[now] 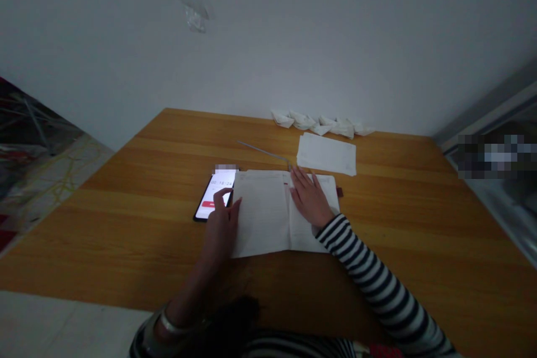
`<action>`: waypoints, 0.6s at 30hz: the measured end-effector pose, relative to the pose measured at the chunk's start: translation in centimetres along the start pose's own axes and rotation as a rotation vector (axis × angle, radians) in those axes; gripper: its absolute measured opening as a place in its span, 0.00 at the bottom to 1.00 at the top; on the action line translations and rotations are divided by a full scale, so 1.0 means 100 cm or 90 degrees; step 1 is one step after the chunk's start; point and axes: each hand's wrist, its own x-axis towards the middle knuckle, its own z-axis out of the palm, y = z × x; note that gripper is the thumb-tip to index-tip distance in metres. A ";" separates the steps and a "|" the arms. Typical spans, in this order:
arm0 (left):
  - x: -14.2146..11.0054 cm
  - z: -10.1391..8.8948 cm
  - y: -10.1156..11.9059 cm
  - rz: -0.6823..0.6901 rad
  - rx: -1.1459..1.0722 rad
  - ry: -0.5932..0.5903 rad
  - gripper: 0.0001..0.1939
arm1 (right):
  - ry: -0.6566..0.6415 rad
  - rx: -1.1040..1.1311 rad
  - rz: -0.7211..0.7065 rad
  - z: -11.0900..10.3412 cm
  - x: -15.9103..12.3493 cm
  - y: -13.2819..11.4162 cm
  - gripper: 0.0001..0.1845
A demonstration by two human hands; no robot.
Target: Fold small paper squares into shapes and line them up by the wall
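Observation:
An open notebook (262,212) with pale lined pages lies flat near the middle of the wooden table. My right hand (309,196) rests flat on its right page close to the fold, fingers stretched out and pointing to the far edge. At the notebook's left edge is my left hand (224,221), thumb and forefinger apart in a curve, nothing visible between them. The left fingers partly cover a phone (205,212), which lies lit beside the notebook and shows a timer-like screen with a red button. A thin grey ribbon (264,151) runs out from the notebook's top.
Loose white sheets (327,152) lie beyond the notebook on the right. Behind them, several crumpled white papers (319,123) form a row along the wall. A small dark red tab (339,192) sticks out at the notebook's right edge. The wooden table (398,207) meets the wall.

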 end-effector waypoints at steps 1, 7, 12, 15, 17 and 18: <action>0.000 -0.002 -0.001 -0.001 0.014 0.006 0.23 | 0.002 0.004 0.000 0.000 0.000 0.000 0.30; 0.014 -0.037 -0.008 0.024 0.075 0.159 0.28 | 0.004 0.005 0.002 0.000 0.000 0.001 0.30; 0.036 -0.054 0.024 0.146 0.120 0.195 0.40 | 0.010 0.018 0.006 0.000 0.001 0.000 0.29; 0.057 -0.033 0.063 0.334 0.157 0.170 0.20 | 0.017 0.008 0.004 0.001 0.001 -0.001 0.28; 0.074 -0.006 0.092 0.489 0.145 0.095 0.18 | 0.021 0.001 0.002 0.001 0.002 -0.002 0.28; 0.084 0.011 0.107 0.554 0.138 0.043 0.20 | 0.024 -0.001 0.002 0.001 0.002 -0.003 0.28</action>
